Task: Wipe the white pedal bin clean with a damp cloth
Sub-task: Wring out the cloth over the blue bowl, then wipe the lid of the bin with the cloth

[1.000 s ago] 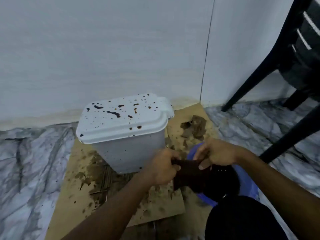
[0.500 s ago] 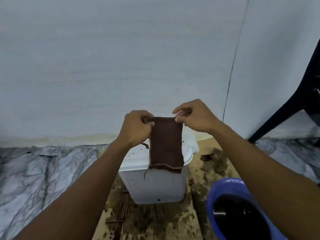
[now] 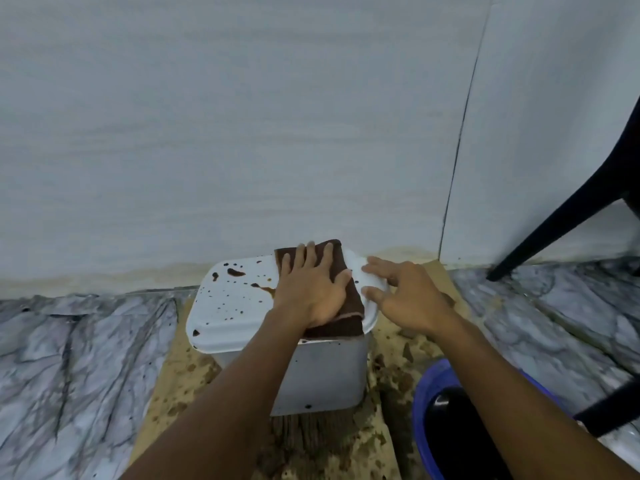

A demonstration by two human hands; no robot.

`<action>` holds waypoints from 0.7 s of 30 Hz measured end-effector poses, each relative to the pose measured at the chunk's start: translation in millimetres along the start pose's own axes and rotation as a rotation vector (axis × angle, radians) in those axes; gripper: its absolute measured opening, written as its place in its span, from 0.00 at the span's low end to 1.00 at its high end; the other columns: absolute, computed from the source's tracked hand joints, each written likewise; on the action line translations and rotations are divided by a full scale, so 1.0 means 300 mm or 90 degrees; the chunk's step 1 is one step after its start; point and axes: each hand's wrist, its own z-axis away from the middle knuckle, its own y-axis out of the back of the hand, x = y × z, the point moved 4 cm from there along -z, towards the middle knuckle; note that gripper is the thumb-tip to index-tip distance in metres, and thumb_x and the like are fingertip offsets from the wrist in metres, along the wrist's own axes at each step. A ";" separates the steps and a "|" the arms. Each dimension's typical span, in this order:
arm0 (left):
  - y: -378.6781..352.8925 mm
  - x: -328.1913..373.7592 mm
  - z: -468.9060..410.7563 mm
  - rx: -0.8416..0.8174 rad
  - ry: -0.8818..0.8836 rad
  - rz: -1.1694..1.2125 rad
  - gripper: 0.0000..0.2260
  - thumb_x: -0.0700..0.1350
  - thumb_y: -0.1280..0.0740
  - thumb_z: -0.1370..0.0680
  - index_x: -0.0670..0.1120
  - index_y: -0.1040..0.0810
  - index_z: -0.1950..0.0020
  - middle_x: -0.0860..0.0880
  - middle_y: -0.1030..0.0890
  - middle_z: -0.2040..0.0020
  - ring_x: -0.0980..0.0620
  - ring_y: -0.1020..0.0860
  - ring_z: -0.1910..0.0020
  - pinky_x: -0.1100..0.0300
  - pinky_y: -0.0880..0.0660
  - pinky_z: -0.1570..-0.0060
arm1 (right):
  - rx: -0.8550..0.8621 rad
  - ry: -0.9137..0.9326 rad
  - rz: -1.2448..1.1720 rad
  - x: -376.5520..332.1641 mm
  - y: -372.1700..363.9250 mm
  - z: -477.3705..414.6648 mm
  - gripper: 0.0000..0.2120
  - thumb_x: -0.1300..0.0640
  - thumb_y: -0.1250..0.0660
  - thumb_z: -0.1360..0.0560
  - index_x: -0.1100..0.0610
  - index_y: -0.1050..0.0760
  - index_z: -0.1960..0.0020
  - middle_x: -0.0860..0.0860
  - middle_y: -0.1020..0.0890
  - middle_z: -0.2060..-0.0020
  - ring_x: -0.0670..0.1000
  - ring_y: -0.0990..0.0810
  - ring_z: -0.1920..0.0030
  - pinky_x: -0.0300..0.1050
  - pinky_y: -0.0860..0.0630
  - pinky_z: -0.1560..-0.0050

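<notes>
Here the white pedal bin stands on a stained sheet of cardboard laid on the marbled floor, close to the pale wall. Its lid is down, and dark brown splashes dot the left part. A brown cloth lies across the right part of the lid, its near edge hanging over the front rim. The left hand presses flat on the cloth, fingers straight and spread. The right hand is wide too, with its fingertips touching the lid's right rim. A blue bucket holding dark liquid sits just right of the bin. Black chair legs stand further right.
</notes>
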 end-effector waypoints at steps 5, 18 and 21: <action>-0.020 0.075 0.027 -0.005 -0.121 -0.008 0.26 0.58 0.56 0.14 0.55 0.57 0.17 0.50 0.58 0.16 0.51 0.61 0.18 0.50 0.64 0.20 | -0.014 0.009 -0.012 0.020 0.010 -0.010 0.20 0.58 0.28 0.25 0.53 0.21 0.34 0.47 0.25 0.30 0.48 0.28 0.28 0.51 0.31 0.27; 0.014 -0.057 0.004 -0.008 0.024 -0.024 0.29 0.61 0.55 0.15 0.54 0.58 0.16 0.47 0.57 0.16 0.46 0.60 0.17 0.45 0.62 0.20 | -0.026 -0.037 -0.061 0.024 0.003 -0.005 0.17 0.58 0.28 0.24 0.54 0.21 0.35 0.47 0.26 0.29 0.43 0.30 0.28 0.46 0.36 0.24; -0.013 0.039 0.034 -0.015 -0.052 -0.021 0.28 0.61 0.57 0.15 0.54 0.59 0.16 0.49 0.59 0.16 0.49 0.62 0.18 0.47 0.63 0.20 | -0.009 -0.034 -0.065 0.021 0.002 0.003 0.17 0.59 0.27 0.25 0.54 0.20 0.36 0.48 0.24 0.31 0.43 0.29 0.29 0.42 0.35 0.27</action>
